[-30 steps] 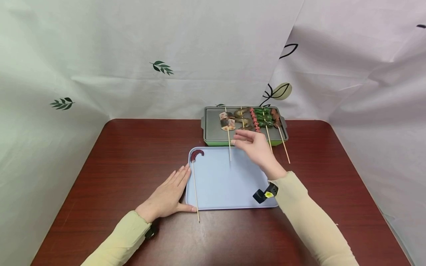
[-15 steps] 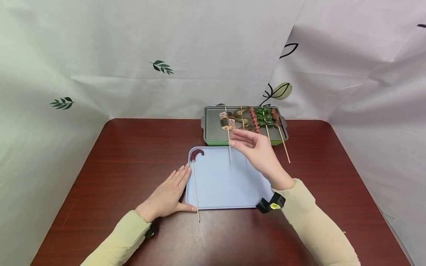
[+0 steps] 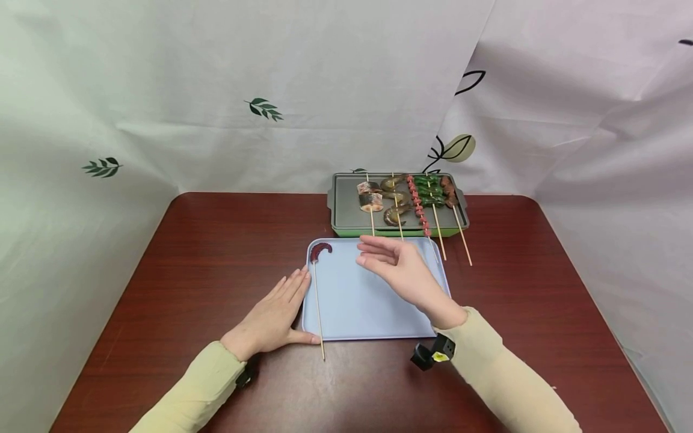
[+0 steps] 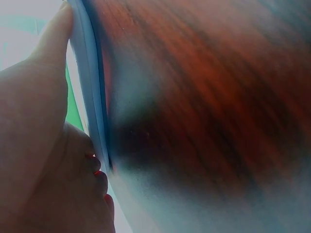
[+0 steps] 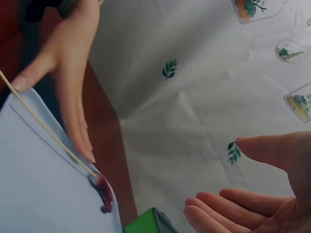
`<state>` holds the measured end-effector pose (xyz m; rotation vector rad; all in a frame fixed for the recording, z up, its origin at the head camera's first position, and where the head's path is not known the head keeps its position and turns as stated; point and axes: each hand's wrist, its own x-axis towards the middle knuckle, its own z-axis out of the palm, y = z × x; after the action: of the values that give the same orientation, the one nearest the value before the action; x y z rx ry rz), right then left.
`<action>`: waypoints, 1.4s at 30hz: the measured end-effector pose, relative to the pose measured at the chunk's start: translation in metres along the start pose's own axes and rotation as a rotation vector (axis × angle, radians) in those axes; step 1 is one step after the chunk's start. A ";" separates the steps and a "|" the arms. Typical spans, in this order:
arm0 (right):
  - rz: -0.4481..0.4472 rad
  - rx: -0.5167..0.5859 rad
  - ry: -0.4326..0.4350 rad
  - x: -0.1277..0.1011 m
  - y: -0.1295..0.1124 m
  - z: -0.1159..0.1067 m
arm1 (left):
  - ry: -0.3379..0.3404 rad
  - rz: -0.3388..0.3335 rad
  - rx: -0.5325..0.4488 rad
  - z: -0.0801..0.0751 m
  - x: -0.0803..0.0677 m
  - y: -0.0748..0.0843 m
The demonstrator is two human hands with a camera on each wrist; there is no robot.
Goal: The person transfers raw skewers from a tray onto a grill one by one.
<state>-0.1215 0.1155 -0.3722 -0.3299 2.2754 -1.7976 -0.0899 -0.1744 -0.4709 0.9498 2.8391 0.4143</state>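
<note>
My left hand (image 3: 271,316) lies along the left edge of the light blue tray (image 3: 373,325), its thumb at the near left corner. Just inside that edge is a skewer with a dark red tentacle-like piece (image 3: 320,249); its stick overhangs the near edge. Above the tray, my right hand (image 3: 400,270) holds nothing, with a gap between thumb and fingers, plain in the right wrist view too. Beyond its fingertips, a skewer of fish chunks (image 3: 370,201) rests on the grill pan (image 3: 343,210); the lower stick is hidden by the hand.
Right of the fish, the pan bears a shrimp skewer (image 3: 395,215), a skewer of small pink pieces (image 3: 419,207), a green pepper skewer (image 3: 430,192) and a brown meat skewer (image 3: 449,192). Their sticks overhang the near side. White patterned cloth (image 3: 216,90) hangs behind the table (image 3: 216,240).
My right hand has drawn back from beside the fish skewer's stick to over the tray, uncovering the lower shrimp and pink pieces. The left hand has stayed still.
</note>
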 end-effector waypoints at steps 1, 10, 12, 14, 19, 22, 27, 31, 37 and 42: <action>-0.001 0.003 -0.012 -0.001 0.002 0.002 | -0.001 -0.001 -0.002 0.000 0.000 0.000; 0.061 0.011 -0.118 -0.005 0.025 0.026 | -0.001 -0.004 -0.004 0.001 0.000 0.000; 0.072 0.014 -0.140 -0.005 0.032 0.032 | 0.002 -0.003 -0.006 0.000 0.000 0.000; 0.081 0.018 -0.160 -0.006 0.038 0.036 | 0.003 -0.003 -0.006 0.000 0.000 0.001; 0.129 0.040 -0.191 -0.011 0.051 0.048 | 0.004 0.001 -0.002 0.000 0.000 0.001; 0.164 0.051 -0.205 -0.013 0.057 0.055 | 0.005 0.000 -0.005 0.000 0.000 0.001; 0.189 0.068 -0.228 -0.017 0.063 0.065 | 0.012 0.002 -0.007 0.000 0.000 0.001; 0.193 0.091 -0.243 -0.019 0.068 0.072 | 0.017 0.007 0.001 0.000 0.000 0.001; 0.188 0.121 -0.282 -0.021 0.074 0.079 | 0.017 0.010 0.009 0.000 0.000 0.001; 0.212 0.181 -0.302 -0.022 0.077 0.084 | 0.021 0.016 0.013 0.000 0.000 0.000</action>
<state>-0.0776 0.0617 -0.4653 -0.2929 1.8555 -1.6999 -0.0893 -0.1743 -0.4712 0.9771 2.8582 0.4102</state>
